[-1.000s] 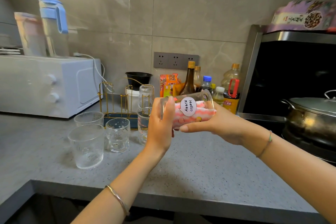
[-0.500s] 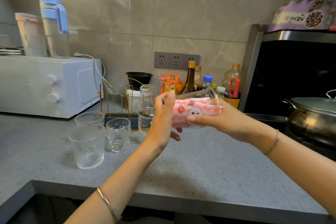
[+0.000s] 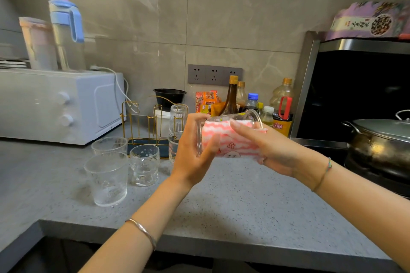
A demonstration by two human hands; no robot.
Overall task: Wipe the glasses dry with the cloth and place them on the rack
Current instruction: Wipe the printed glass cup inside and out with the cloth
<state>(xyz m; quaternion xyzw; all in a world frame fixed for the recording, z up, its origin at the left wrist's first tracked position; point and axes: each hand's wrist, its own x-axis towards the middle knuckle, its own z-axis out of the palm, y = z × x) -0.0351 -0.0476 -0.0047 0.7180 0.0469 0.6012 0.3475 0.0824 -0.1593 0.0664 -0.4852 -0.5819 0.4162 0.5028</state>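
Worktop: grey speckled counter under a grey tiled wall, white oven at the left of the frame
Glass: the glass is held on its side at mid-frame, clear of the counter, mouth toward the right
Cloth: the pink-and-white striped cloth sits at the glass; whether it is stuffed inside or wrapped outside is unclear
Left hand: the left hand has its fingers curled round the base end
Right hand: the right hand lays its fingers over the cloth, thumb beneath, gripping it
Rack: the gold wire rack, behind the left hand, holds one upturned glass
Risk: a wet base could slip from the left grip during twisting and drop onto the counter; an elbow swing could topple the waiting glasses left of centre
Writing: the purple packet, upper right, and the yellow bottle label carry Chinese print too blurred to read; the cloth shows only a cartoon figure
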